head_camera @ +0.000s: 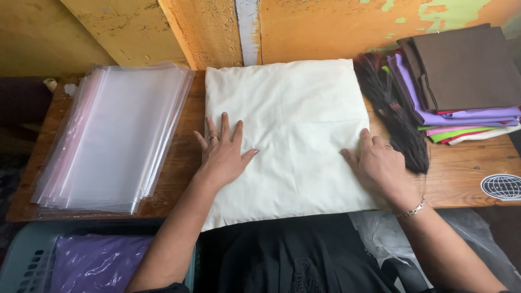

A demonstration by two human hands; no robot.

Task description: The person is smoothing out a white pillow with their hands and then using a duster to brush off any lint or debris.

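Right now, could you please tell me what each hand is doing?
Left hand: open, flat on the white cloth.
Right hand: open, flat on the cloth's right edge.

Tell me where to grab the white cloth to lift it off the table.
Probably the near edge of the white cloth, which overhangs the table toward the person, from below. Elsewhere it lies flat, with left hand and right hand pressed on it.
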